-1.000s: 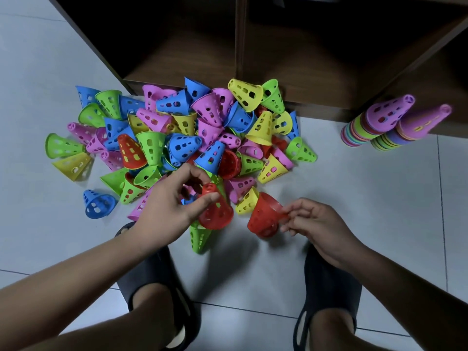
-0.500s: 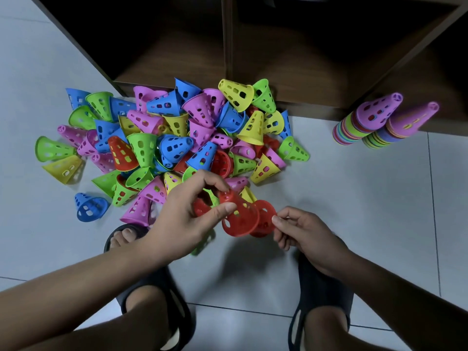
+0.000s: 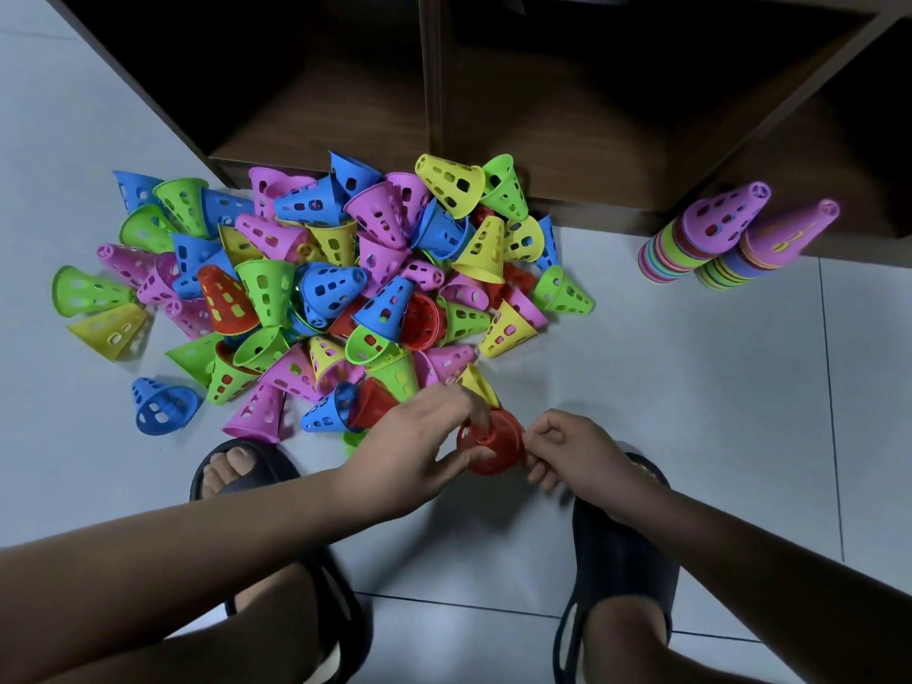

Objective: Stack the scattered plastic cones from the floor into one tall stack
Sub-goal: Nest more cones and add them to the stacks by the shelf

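- Closest to the camera, on the near side of the pile [image 3: 321, 288] of loose cones, two dark sandals [image 3: 622, 560] stand apart on the tiled floor [image 3: 691, 387].
- At the pile's near edge, the red cone [image 3: 493, 441] is held up between both hands. The left hand [image 3: 414, 451] pinches its rim with thumb and fingers, and the right hand [image 3: 577, 451] pinches the opposite side with curled fingertips. I cannot tell whether a second red cone is nested inside it.
- Risk: the grips are fingertip pinches on thin, holed plastic. If one cone seats crooked in another, it may jam or pop free and roll.
- A yellow cone [image 3: 481, 387] lies against the pile's near edge, just behind the left fingers. A knuckle could nudge it and set its neighbours sliding.
- Well to the right of the pile, two stacks [image 3: 691, 244] stand side by side, apparently touching. Adding to one carelessly could topple both.
- Beyond the pile is the dark shelf unit [image 3: 543, 140], and stray cones could roll in under it.
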A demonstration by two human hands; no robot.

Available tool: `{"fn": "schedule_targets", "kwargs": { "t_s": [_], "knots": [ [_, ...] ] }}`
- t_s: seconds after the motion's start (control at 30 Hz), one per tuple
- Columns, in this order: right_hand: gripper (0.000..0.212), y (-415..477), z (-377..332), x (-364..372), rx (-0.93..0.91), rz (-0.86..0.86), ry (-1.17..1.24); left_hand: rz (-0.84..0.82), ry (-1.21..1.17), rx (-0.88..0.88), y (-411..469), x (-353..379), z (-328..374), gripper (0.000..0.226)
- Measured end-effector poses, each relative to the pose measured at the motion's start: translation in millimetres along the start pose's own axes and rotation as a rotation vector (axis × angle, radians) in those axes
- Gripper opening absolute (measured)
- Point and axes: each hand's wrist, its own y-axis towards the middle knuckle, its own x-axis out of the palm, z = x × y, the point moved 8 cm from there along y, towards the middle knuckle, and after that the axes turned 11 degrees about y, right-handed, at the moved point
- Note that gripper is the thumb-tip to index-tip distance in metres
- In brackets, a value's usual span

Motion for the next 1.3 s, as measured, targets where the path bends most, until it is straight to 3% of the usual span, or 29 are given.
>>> {"fn": "schedule_targets", "kwargs": {
  "t_s": [0.17, 0.43, 0.57, 0.7, 0.93, 1.17, 1.3],
  "knots": [
    [0.006, 13, -31, -32, -0.12, 0.109, -0.169, -0.076, 0.037, -0.01, -11, 9, -14, 0.031],
    [0.04, 54, -125, -64, -0.556, 0.219, -0.703, -0.171, 0.215, -0.115, -45, 2, -67, 0.017],
    [0.052, 72, -134, -69, -0.571, 0.253, -0.907, -0.227, 0.297, -0.151, -62, -4, -85, 0.027],
    [0.048, 79, -127, -76, -0.537, 0.3, -1.025, -0.286, 0.391, -0.176, -72, -5, -96, 0.033],
    [0.013, 64, -118, -82, -0.621, 0.364, -1.058, -0.269, 0.504, -0.114, -79, 5, -98, 0.024],
    [0.012, 19, -120, -82, -0.729, 0.42, -0.869, -0.239, 0.4, -0.188, -70, -9, -88, 0.023],
    [0.011, -12, -120, -71, -0.705, 0.368, -0.676, -0.225, 0.297, -0.246, -59, -21, -79, 0.027]
  ]
}}
